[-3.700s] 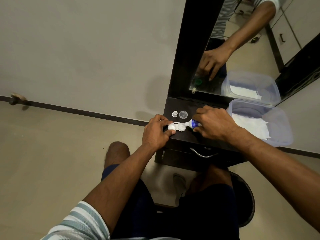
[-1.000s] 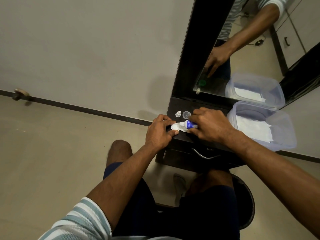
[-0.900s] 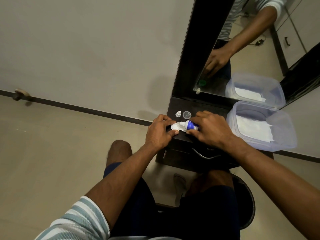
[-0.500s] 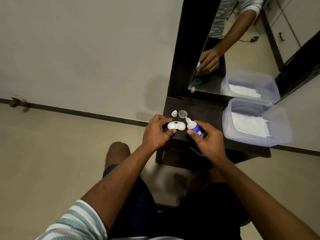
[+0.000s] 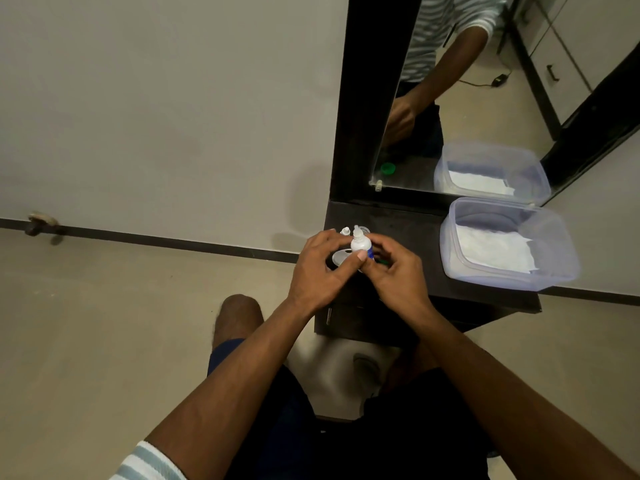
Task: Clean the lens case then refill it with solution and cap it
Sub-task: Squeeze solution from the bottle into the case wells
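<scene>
Both hands' fingers pinch the upright bottle (image 5: 360,244), right hand (image 5: 394,271) and left hand (image 5: 320,271) meeting over the case (image 5: 341,257) just beneath the left fingers on the table (image 5: 408,226); filling looks finished, so capping comes next.

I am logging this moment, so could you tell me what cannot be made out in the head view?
- Lens case: mostly covered by the left hand; whether its wells hold solution is hidden.
- Solution bottle: lower part behind the right hand; label too small to read.
- Small bottle cap: blurred, tiny.
</scene>
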